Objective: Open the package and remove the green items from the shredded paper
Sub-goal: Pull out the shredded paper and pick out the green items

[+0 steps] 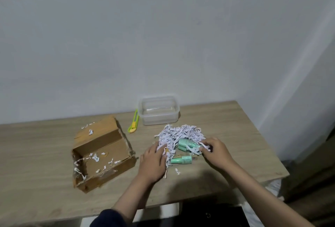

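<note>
Both hands in the shredded paper (178, 136) pile, mid-table (226, 127). Left hand (154, 159) lies flat, fingers spread, pressing the pile's left edge, gripping nothing. Right hand (216, 151) pinches paper strips at the pile's right side. Green items (188, 145) poke out btwn the hands; one more (182, 159) lies at the near edge. Cardboard box (101, 156) sits open to the left, w/ scraps inside. Clear tub (158, 110) and utility knife (133, 123) behind.

Opened, torn box (103, 154) at left, scraps inside. Heaped white shreds (178, 136) at right, green rolls (188, 145) half-buried; one roll (183, 160) lying bare beside.
</note>
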